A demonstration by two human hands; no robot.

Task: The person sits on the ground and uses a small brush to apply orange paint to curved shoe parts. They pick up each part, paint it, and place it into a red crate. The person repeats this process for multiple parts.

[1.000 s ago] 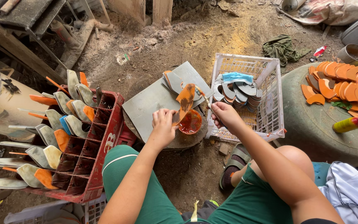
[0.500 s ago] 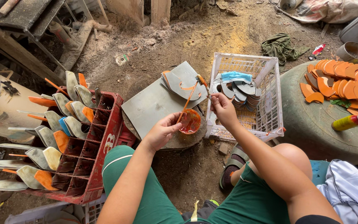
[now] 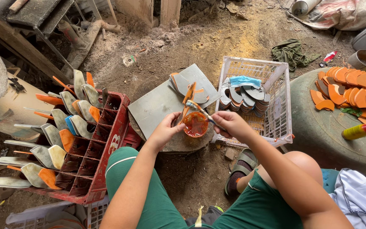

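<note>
Left hand steadies the orange paint bowl; right hand, just right of the bowl, holds a brush above it.

Both forearms reach forward from the bottom of the view, angled inward until the hands nearly meet. The left hand curls its fingers loosely, thumb up. The right hand is closed in a pinching grip, wrist bent slightly.
</note>
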